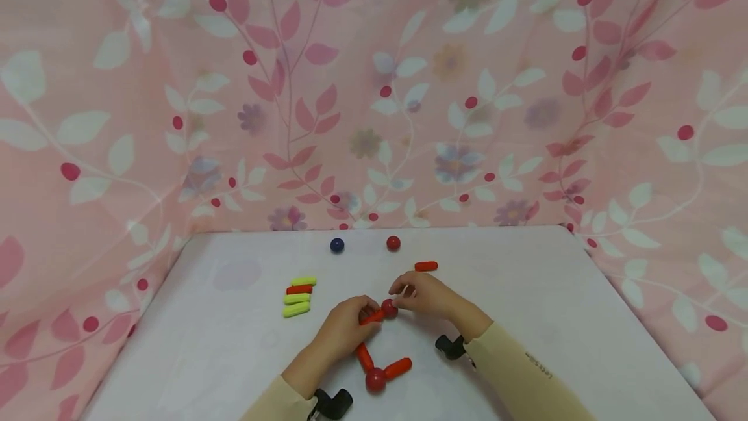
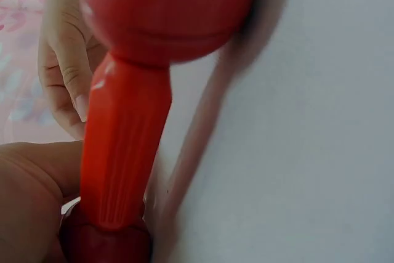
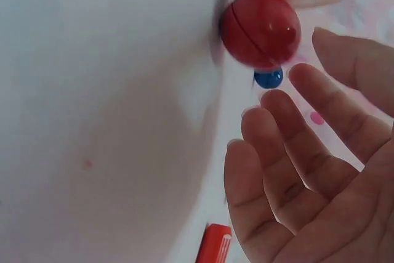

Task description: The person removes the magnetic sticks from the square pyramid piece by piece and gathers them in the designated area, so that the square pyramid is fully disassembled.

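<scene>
My left hand [image 1: 345, 323] grips a connected piece made of red rods and red balls, with fingers round one red rod [image 1: 373, 318]. A red ball [image 1: 389, 308] caps that rod's far end. Nearer me, another red ball [image 1: 376, 380] joins two more rods. The left wrist view shows a rod [image 2: 125, 143] running between a large ball [image 2: 166, 10] and a second ball [image 2: 106, 241], which my hand hides in the head view. Beside the far ball [image 3: 261, 30], my right hand [image 3: 314, 170] has its fingers loosely bent and apart, holding nothing.
Yellow rods [image 1: 297, 299] and one red rod [image 1: 299, 290] lie in a group at left. A blue ball [image 1: 337, 245] and a red ball [image 1: 393, 243] sit at the back of the white table [image 1: 514, 265]. One loose red rod [image 1: 426, 266] lies beyond my right hand.
</scene>
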{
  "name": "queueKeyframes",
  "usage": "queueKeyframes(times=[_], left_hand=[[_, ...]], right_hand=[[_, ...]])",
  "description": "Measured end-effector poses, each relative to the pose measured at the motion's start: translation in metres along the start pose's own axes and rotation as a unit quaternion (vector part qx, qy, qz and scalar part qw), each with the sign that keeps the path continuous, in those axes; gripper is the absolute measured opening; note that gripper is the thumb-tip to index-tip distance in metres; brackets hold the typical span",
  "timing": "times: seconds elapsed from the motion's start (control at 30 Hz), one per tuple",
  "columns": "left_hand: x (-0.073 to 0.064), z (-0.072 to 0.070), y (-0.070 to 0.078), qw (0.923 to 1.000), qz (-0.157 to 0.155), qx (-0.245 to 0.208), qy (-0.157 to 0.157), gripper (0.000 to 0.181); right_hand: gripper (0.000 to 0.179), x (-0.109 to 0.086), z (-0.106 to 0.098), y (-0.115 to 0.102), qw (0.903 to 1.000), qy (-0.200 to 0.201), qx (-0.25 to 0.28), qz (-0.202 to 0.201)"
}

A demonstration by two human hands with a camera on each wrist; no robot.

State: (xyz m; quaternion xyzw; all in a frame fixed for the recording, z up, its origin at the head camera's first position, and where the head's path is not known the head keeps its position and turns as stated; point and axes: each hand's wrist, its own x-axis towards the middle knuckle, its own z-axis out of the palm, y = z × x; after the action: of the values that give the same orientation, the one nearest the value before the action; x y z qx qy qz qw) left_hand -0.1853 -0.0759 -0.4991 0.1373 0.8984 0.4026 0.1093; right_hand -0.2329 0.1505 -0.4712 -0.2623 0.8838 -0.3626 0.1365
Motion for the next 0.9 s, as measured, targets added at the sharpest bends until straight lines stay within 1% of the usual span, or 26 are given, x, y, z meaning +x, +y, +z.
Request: queueKeyframes(times=[0.2,0.4,0.57,0.7,0.9], left_hand=[[0.003,0.002,-0.001,0.9998,0.019,0.002,0.004,0.025],[0.007,0.003,-0.003,0.9995,0.031,-0.012,0.003,0.023],[0.010,0.003,-0.006,0.9991,0.024,-0.034,-0.006,0.019],[0.011,0.002,-0.008,0.9983,0.011,-0.054,-0.018,0.020],[0.012,0.001,-0.008,0.9975,0.003,-0.065,-0.027,0.019]], right_hand=[[0.027,-0.003,0.008,0.003,0.9989,-0.040,0.020,0.014],[0.027,-0.003,0.012,0.006,0.9989,-0.043,0.011,0.018],[0.023,-0.002,0.012,0.005,0.9988,-0.040,0.015,0.024],[0.021,0.000,0.012,0.004,0.9988,-0.039,0.013,0.026],[0.021,0.000,0.013,0.003,0.9988,-0.037,0.009,0.031]])
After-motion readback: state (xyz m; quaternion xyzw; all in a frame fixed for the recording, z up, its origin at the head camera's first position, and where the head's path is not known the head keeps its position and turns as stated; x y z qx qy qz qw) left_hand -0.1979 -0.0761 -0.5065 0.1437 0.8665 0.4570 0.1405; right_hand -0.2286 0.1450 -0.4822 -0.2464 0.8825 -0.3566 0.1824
